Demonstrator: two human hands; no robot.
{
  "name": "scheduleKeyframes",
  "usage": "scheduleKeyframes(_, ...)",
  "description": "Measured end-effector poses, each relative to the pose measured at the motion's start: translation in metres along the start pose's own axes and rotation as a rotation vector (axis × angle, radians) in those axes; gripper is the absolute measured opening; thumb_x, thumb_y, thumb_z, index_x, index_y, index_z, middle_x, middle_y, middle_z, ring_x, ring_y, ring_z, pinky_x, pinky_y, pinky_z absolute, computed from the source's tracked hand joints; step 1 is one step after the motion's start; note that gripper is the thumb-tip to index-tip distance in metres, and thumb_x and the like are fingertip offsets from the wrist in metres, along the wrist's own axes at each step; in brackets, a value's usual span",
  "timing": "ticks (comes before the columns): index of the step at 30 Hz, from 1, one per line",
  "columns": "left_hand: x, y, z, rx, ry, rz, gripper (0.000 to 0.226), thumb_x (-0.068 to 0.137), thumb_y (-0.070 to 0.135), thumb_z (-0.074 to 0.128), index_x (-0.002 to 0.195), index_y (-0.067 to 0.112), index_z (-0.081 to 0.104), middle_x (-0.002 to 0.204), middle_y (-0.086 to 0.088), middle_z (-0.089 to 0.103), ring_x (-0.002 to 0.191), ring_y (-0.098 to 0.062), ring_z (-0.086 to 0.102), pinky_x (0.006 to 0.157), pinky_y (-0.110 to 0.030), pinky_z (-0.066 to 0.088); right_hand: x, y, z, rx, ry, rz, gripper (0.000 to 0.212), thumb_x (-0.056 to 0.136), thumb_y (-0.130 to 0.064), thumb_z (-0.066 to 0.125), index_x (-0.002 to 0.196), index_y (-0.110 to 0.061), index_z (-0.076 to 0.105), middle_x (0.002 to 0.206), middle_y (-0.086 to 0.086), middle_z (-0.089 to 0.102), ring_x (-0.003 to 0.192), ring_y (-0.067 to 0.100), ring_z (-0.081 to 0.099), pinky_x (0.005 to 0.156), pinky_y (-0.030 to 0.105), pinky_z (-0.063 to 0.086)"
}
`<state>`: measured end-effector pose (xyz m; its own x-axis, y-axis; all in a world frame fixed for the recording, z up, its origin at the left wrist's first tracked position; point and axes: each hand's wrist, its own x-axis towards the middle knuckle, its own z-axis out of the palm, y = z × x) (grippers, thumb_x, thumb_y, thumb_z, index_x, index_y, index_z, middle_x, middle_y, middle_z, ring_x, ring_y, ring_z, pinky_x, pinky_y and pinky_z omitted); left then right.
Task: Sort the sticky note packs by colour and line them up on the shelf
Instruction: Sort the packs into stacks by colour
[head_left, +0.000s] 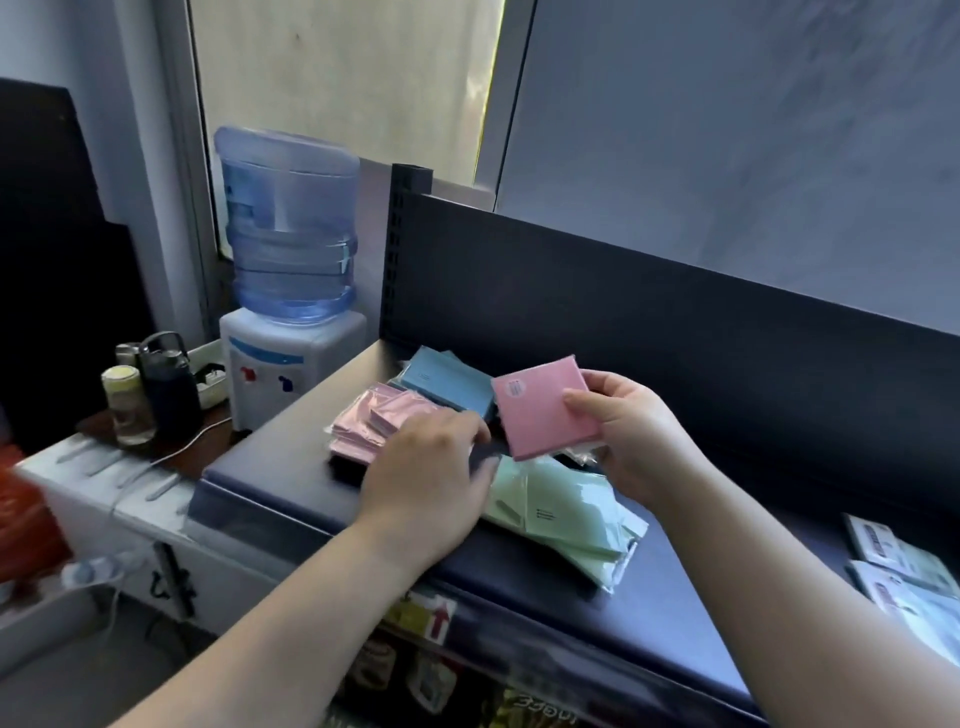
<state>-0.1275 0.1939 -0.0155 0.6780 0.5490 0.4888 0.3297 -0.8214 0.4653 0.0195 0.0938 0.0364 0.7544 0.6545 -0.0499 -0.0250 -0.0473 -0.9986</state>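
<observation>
While a pink sticky note pack (545, 410) is gripped in the right hand (631, 434) above the shelf (597, 613), the left hand (426, 483) is laid on the pink pile (371, 423). Whether its grip is closed cannot be told. Blue packs (447, 384) and green packs (561, 519) are lying nearby.

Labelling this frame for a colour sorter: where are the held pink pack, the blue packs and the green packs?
held pink pack (545, 413): head view, centre of its face.
blue packs (447, 384): head view, top pack's face.
green packs (561, 514): head view, top wrapper.

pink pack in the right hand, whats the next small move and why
Probably carry the pink pack in the right hand leftward and set it on the pink pile, which the left hand is touching. It matches that pile, while blue packs and green packs lie separately.
</observation>
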Motion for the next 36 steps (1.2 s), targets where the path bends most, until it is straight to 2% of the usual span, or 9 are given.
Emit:
scheduleKeyframes(3,0.002,-0.028,-0.013,0.076,0.131,-0.097,0.024,0.084,0.028,0.063,0.107,0.022,0.061,0.108,0.001,0.063,0.104,-0.024,0.055,0.089,-0.036,0.041,0.013,0.002,0.03,-0.039,-0.071,-0.001,0.017,0.093,-0.002,0.053,0.106,-0.01,0.061,0.089,0.01,0.066,0.064,0.017,0.062,0.051,0.028,0.05)
scheduleKeyframes(9,0.001,-0.068,-0.025,0.207,0.127,-0.26,0.038,0.085,0.028,0.059,0.122,0.021,0.057,0.118,-0.004,0.06,0.111,-0.028,0.051,0.094,-0.04,0.038,0.031,0.007,0.084,-0.105,-0.144,0.016,0.022,0.088,-0.003,0.062,0.109,-0.006,0.058,0.088,0.011,0.065,0.07,0.02,0.064,0.06,0.03,0.053)
scheduleKeyframes(12,0.0,-0.07,-0.023,0.228,0.112,-0.268,0.04,0.086,0.027,0.055,0.126,0.021,0.055,0.12,-0.003,0.059,0.114,-0.027,0.05,0.097,-0.04,0.037,0.04,0.015,0.098,-0.442,-0.112,-0.104,0.023,0.084,-0.011,0.068,0.105,-0.012,0.06,0.092,0.007,0.066,0.077,0.021,0.065,0.068,0.035,0.055)
scheduleKeyframes(14,-0.001,-0.068,-0.022,0.241,0.108,-0.256,0.041,0.085,0.026,0.054,0.126,0.021,0.055,0.12,-0.002,0.06,0.113,-0.026,0.051,0.097,-0.04,0.038,0.042,0.017,0.101,-0.672,-0.08,-0.204,0.027,0.081,-0.019,0.071,0.107,-0.014,0.063,0.097,0.002,0.067,0.087,0.018,0.065,0.082,0.035,0.055)
scheduleKeyframes(17,-0.001,-0.065,-0.023,0.277,0.098,-0.23,0.04,0.083,0.024,0.055,0.123,0.02,0.058,0.116,-0.002,0.061,0.108,-0.026,0.055,0.093,-0.04,0.041,0.038,0.013,0.096,-0.821,-0.078,-0.285,0.028,0.084,-0.021,0.069,0.11,-0.014,0.064,0.108,0.0,0.067,0.097,0.014,0.062,0.092,0.03,0.049)
scheduleKeyframes(23,0.005,-0.043,-0.022,0.304,0.076,-0.158,0.043,0.082,0.014,0.051,0.124,0.019,0.059,0.121,-0.007,0.059,0.112,-0.032,0.053,0.094,-0.044,0.039,0.014,0.003,0.06,-0.987,-0.041,-0.429,0.029,0.089,-0.026,0.062,0.117,-0.018,0.061,0.113,-0.003,0.063,0.096,0.011,0.055,0.09,0.027,0.046)
scheduleKeyframes(25,0.008,-0.022,-0.02,0.274,0.088,-0.113,0.046,0.08,0.014,0.055,0.126,0.018,0.059,0.126,-0.007,0.057,0.116,-0.033,0.05,0.096,-0.045,0.037,0.003,0.004,0.04,-1.135,0.0,-0.509,0.031,0.09,-0.031,0.06,0.119,-0.019,0.059,0.115,-0.001,0.06,0.104,0.017,0.055,0.092,0.032,0.044)
scheduleKeyframes(28,0.011,0.011,-0.008,0.269,0.104,-0.005,0.042,0.074,0.011,0.057,0.115,0.014,0.065,0.112,-0.01,0.064,0.103,-0.036,0.058,0.088,-0.046,0.045,-0.016,0.007,0.006,-1.399,0.065,-0.61,0.037,0.09,-0.039,0.055,0.12,-0.017,0.057,0.118,0.002,0.059,0.108,0.024,0.053,0.093,0.035,0.041)
scheduleKeyframes(36,-0.004,0.126,0.045,0.258,-0.054,0.231,0.038,0.07,0.026,0.053,0.102,0.014,0.069,0.094,-0.006,0.067,0.085,-0.032,0.064,0.073,-0.042,0.052,-0.082,0.02,-0.125,-1.548,0.219,-0.506,0.042,0.09,-0.042,0.053,0.125,-0.018,0.053,0.125,0.001,0.053,0.116,0.025,0.047,0.112,0.041,0.019)
